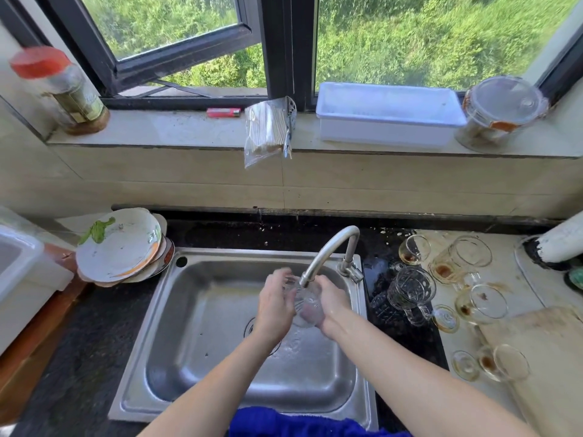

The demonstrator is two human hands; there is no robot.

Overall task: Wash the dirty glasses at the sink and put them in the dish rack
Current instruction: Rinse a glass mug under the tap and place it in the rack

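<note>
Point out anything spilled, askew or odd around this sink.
Brown liquid has spilled and dried on the counter right of the sink, among the stained glasses. The stacked plates lean tilted against the sink's left edge. A bag of sticks overhangs the windowsill.

A red-capped jar, a red lighter, bagged skewers and a lidded glass jar stood on the windowsill; stacked plates leaned on the counter.

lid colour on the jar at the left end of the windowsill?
Red, on the jar; the head view shows it, slightly blurred.
</note>
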